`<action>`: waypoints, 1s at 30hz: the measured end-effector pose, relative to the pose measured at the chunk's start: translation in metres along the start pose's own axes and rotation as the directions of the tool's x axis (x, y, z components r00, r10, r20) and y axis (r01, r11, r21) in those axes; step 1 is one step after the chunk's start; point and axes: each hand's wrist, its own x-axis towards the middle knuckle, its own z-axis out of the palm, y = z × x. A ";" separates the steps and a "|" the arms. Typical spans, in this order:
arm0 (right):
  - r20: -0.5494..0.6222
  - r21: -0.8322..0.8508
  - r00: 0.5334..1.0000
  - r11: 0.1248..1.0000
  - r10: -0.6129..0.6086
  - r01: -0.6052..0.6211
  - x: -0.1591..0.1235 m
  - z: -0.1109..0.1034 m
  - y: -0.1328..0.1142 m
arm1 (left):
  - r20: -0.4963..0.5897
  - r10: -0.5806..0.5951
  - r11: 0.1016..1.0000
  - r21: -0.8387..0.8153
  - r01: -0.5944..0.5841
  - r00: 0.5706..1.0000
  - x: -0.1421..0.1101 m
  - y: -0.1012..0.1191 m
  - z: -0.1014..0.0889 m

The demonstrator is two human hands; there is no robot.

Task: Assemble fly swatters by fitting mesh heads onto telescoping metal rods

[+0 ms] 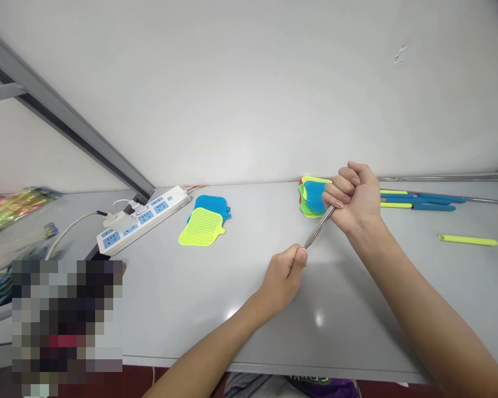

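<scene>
My left hand point(283, 276) is closed around the lower end of a thin shiny metal rod point(320, 225), which slants up to the right. Higher up, my right hand point(357, 202) wraps its fingers round the other end. Whether it is one rod or several together, I cannot tell. Just behind my right hand lies a pile of perforated fly swatter heads, with a blue head point(314, 196) over yellow-green and red ones. Farther left, a yellow-green swatter head point(201, 228) partly covers a blue swatter head point(211, 205).
A white power strip point(145, 218) with plugs lies at the left. Blue handles point(434, 208) and metal rods point(444, 178) lie along the wall at the right. A yellow-green handle point(468, 240) lies nearer. Plastic-wrapped items point(20, 207) sit far left, above a pixelated patch.
</scene>
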 end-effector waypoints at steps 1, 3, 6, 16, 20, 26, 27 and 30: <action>-0.001 0.001 1.000 1.000 0.000 0.000 0.000 0.000 0.000 | -0.001 0.001 1.000 -0.007 -0.001 1.000 0.000 0.000 0.000; -0.009 0.015 1.000 1.000 0.006 -0.006 0.000 0.000 0.000 | -0.001 0.000 1.000 -0.019 0.000 1.000 0.000 0.001 0.000; -0.024 0.043 1.000 0.999 0.020 -0.019 0.000 0.001 0.000 | -0.002 -0.005 0.999 -0.033 0.005 1.000 0.000 0.001 0.001; -0.029 0.049 0.999 0.998 0.029 -0.028 0.000 -0.001 0.000 | -0.019 -0.007 1.000 -0.001 0.007 1.000 0.000 -0.003 0.001; -0.029 0.059 0.999 0.998 0.033 -0.031 0.001 -0.001 0.000 | -0.017 -0.011 1.000 0.027 0.012 1.000 0.000 -0.003 0.001; -0.028 0.058 0.999 0.998 0.033 -0.031 0.001 -0.002 0.001 | -0.026 -0.006 1.000 0.030 0.007 1.000 0.001 -0.004 0.002; -0.029 0.059 0.999 0.998 0.034 -0.033 0.002 -0.002 0.001 | -0.026 -0.007 1.000 0.030 0.007 1.000 0.001 -0.004 0.002; -0.036 0.072 0.999 0.997 0.040 -0.038 0.002 -0.002 0.001 | -0.025 -0.010 0.999 0.043 0.012 1.000 0.001 -0.004 0.002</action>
